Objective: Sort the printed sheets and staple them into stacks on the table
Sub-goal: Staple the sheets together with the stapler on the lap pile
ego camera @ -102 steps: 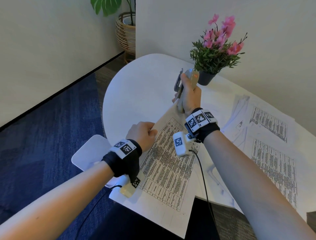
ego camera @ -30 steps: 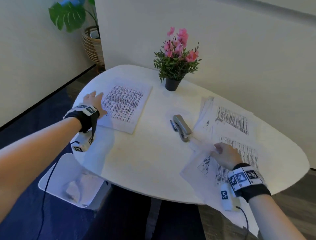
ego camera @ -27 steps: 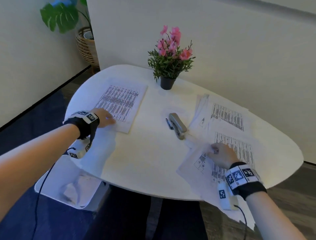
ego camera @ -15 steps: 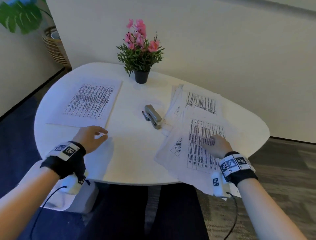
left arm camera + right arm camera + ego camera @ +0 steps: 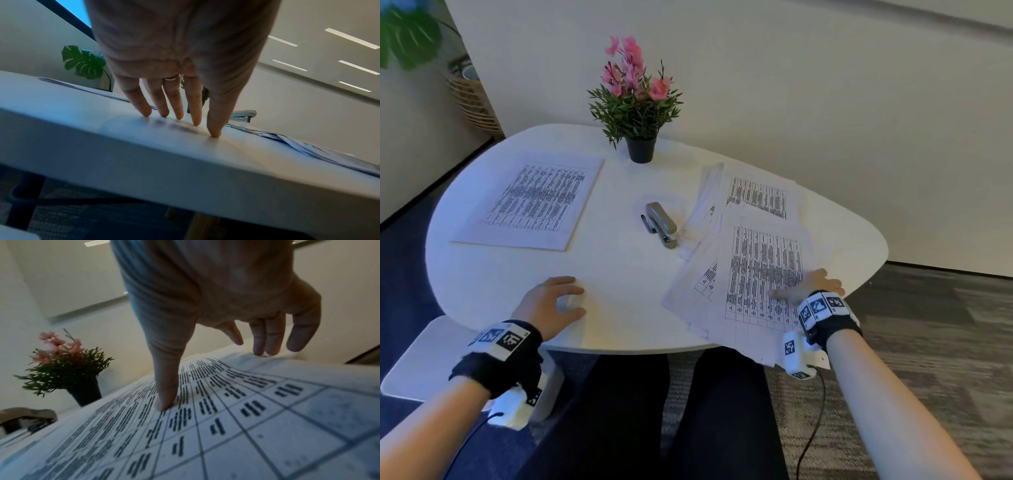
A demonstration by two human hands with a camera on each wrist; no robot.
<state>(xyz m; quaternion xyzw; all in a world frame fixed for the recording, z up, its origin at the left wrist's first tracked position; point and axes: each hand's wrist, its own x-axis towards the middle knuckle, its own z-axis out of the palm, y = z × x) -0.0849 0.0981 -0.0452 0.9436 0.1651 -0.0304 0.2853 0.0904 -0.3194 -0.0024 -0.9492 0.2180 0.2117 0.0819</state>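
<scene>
One stack is set aside, and many loose sheets are not yet sorted.

In the upper left of the head view, one neat stack of white printed sheets (image 5: 530, 202) lies alone on the white rounded bench (image 5: 619, 274); I cannot see a staple in it. The grey metal stapler (image 5: 661, 223) rests in the middle, with no hand on it. At the right, a loose spread pile of printed sheets (image 5: 756, 260) hangs partly over the near edge. The right hand (image 5: 815, 282) lies on this pile with its grip open, thumb and fingertips (image 5: 164, 402) pressing the top sheet. The left hand (image 5: 551, 305) is also open, its fingertips (image 5: 195, 120) touching bare bench. Judging from this, most of the sorting and stapling remains.
</scene>
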